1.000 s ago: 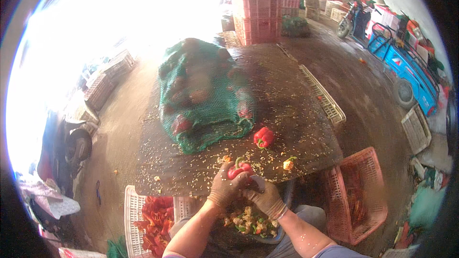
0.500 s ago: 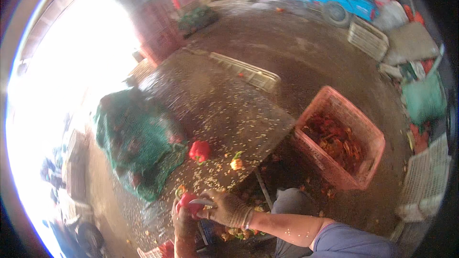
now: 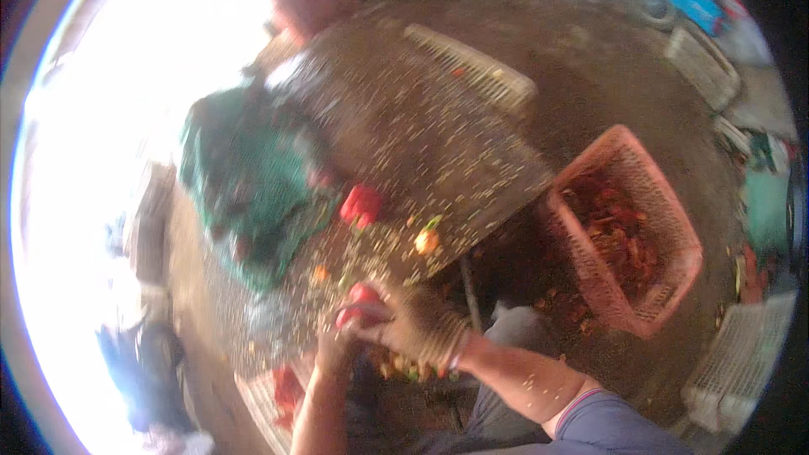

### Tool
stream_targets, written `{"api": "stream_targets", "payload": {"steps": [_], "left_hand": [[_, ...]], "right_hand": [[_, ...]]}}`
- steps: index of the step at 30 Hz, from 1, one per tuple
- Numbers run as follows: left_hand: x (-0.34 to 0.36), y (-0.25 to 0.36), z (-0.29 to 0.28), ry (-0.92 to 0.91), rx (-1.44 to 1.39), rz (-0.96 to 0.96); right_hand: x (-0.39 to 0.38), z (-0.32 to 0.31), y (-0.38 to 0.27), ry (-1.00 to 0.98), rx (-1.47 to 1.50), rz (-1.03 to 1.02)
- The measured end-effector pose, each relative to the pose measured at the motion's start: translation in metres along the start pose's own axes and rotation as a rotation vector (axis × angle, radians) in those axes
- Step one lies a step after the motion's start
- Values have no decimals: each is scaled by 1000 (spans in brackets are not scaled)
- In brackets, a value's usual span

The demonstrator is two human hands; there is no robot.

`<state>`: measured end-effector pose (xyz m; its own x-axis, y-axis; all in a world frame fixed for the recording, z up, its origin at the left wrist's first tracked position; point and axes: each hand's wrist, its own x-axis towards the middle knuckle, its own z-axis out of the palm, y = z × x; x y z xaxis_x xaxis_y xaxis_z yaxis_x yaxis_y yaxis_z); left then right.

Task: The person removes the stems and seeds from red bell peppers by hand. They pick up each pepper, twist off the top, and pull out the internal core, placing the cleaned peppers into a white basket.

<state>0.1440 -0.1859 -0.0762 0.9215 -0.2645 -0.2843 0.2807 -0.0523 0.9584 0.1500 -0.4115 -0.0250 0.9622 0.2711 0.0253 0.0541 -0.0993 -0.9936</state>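
Close to the table's near edge, my left hand is closed around a red bell pepper. My right hand, in a brownish work glove, grips a knife whose blade lies across the pepper. Motion blur hides how deep the blade sits. Beyond the hands, a whole red pepper rests on the seed-strewn table. To its right lies an orange-yellow pepper core with a green stem. A smaller orange piece is left of the held pepper.
A bulging green net sack covers the table's left side. On the right, a red plastic crate holds red pepper pieces. A cream slatted crate lies past the table's far edge. Pepper cores are heaped below the near edge.
The view has shifted, so the table and crates appear moved. Both hands stay together with the pepper and knife; the blade now lies lower across the pepper.
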Motion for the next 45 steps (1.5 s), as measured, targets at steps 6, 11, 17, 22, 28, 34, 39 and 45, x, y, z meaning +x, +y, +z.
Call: {"api": "stream_targets", "payload": {"steps": [6,11,17,22,28,34,39,45], "left_hand": [[-6,39,-8,-196,126,81],[-16,62,-28,-339,165,-52],[-11,24,-51,-291,55,-39],[-13,31,-47,143,186,-322],[-46,27,-28,118,-130,-231],[-27,21,-26,231,-270,-334],[-22,15,-29,55,-163,-421],[-11,27,-23,-116,-279,-339]], "right_hand": [[-5,10,6,-6,-43,-269],[-9,20,10,-243,35,-177],[-1,37,11,-200,47,23],[9,48,24,32,-68,84],[4,72,42,73,-310,93],[8,90,43,148,-524,34],[0,92,51,82,-645,5],[1,89,39,129,-646,-7]]}}
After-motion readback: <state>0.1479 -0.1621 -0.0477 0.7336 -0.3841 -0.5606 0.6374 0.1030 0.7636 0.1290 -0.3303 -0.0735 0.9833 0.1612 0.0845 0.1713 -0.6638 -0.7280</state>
